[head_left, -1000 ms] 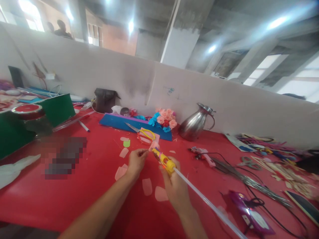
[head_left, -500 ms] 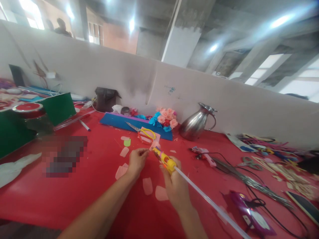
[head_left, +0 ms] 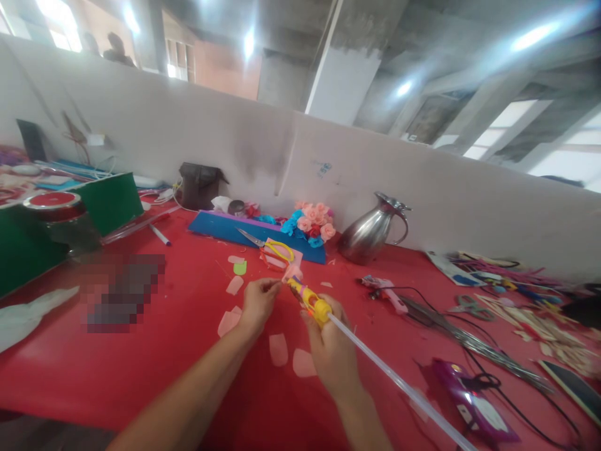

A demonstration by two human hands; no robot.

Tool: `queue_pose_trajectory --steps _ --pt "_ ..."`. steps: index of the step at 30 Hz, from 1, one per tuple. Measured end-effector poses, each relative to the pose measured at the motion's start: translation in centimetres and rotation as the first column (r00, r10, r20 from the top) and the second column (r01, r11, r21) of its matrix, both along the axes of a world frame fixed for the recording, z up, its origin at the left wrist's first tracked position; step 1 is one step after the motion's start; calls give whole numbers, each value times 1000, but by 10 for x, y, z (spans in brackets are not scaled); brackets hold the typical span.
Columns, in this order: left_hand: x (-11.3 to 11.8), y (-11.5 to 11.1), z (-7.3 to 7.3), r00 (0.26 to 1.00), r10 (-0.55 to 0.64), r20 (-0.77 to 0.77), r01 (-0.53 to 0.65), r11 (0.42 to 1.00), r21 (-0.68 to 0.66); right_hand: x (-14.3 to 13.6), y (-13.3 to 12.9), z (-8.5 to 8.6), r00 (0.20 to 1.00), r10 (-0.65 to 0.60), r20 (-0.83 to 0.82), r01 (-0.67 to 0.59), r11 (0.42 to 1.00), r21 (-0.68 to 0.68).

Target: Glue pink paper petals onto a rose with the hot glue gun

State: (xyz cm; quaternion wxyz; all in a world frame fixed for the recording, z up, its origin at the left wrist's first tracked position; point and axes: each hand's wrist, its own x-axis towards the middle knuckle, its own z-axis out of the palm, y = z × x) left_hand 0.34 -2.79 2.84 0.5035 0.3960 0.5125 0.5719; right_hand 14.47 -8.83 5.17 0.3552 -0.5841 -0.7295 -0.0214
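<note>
My right hand is wrapped round a yellow glue gun, and a long clear glue stick runs out of its back toward the lower right. My left hand is closed in a pinch just left of the gun's front end; what its fingertips hold is too small to make out. A pink paper flower shows right beyond the gun's nose, close to those fingertips. Cut pink paper petals lie around both hands. Beyond the hands, scissors with yellow and red handles rest on pink paper.
A blue sheet and a bunch of paper roses lie by the wall. Next to them stands a steel jug. On the right are wire stems, small scissors and a corded purple device. A lidded jar stands left.
Almost nothing differs. Both hands and the glue gun hold the same place; the view has shifted only very slightly.
</note>
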Motion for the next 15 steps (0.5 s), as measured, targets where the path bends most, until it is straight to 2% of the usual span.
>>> queue_pose_trajectory --steps 15 --pt "0 0 0 1000 6 -2 -6 1000 -17 0 1 1 1000 -18 4 18 1000 -3"
